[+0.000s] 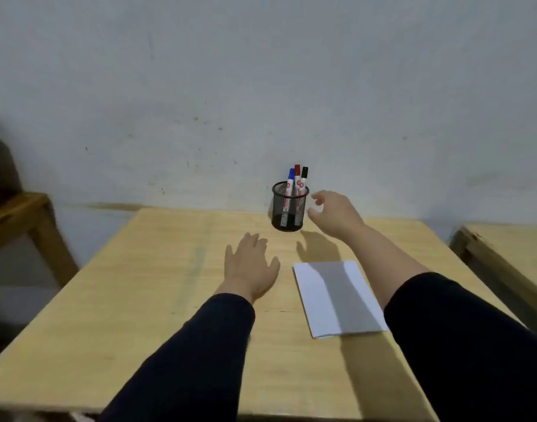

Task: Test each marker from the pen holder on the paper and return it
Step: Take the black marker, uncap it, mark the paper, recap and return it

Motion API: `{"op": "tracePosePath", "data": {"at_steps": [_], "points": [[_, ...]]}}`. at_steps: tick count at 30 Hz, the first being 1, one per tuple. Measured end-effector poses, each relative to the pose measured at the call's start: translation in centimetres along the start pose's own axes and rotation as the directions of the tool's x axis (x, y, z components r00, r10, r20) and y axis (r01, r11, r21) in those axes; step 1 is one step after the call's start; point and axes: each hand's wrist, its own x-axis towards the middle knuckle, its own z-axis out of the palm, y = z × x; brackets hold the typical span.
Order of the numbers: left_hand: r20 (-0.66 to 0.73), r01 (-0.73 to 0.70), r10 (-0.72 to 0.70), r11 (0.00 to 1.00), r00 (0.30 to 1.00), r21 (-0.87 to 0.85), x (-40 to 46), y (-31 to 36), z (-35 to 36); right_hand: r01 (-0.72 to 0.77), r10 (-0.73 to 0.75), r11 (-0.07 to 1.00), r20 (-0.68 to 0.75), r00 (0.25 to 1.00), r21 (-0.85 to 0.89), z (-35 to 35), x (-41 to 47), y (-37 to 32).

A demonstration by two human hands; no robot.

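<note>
We see our right hand [337, 213] raised above the wooden table [157, 269], just to the right of the black mesh pen holder [289, 210]. Its fingers are spread and curved, thumb low and forefinger high, with a wide gap between them — nothing is held, and the fingertips sit just beside the holder's rim and wall. Whether they touch the mesh we cannot tell, though a thin strip of wall shows between the forefinger and the rim.

The holder stands upright near the far edge of the table, close to the pale wall [261, 71]. Three markers stand in it, leaning slightly right, all capped: the blue marker [290, 181] on the left, the red marker [297, 175] in the middle and tallest, the black marker [304, 177] on the right. Their white barrels show through the mesh.

Our left hand [250, 266] lies palm down on the table, fingers stretched flat and slightly apart, empty — it sits nearer to us than the holder and to its left, apart from it.

The white paper [325, 312] lies flat on the table to the right of the left hand, under our right forearm, whose shadow crosses the sheet in a broad grey band. Both forearms wear dark sleeves [200, 345]. We see no marks on the sheet.
</note>
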Motion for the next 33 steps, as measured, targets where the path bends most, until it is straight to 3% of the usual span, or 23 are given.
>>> {"op": "tracePosePath", "data": {"at_steps": [7, 21, 29, 33], "points": [[-0.062, 0.04, -0.042, 0.998, 0.997, -0.043, 1.7, -1.0, 2.4, -0.128, 0.15, 0.962, -0.076, 0.986, 0.241, 1.6, 7.0, 1.5], [-0.061, 0.044, -0.046, 0.998, 0.997, -0.046, 1.8, -1.2, 2.4, -0.212, 0.306, 0.875, -0.158, 0.939, 0.435, 4.6, 11.3, 1.5], [-0.046, 0.037, -0.039, 0.998, 0.998, -0.041, 1.5, -0.9, 2.2, 0.021, 0.244, 0.782, -0.338, 0.909, 0.623, -0.3, 9.9, -2.9], [-0.005, 0.021, -0.021, 1.0, 1.0, -0.021, 1.1, -1.0, 1.9, 0.098, 0.162, 0.702, -0.292, 0.943, 0.705, -2.3, 6.6, -4.7]]}}
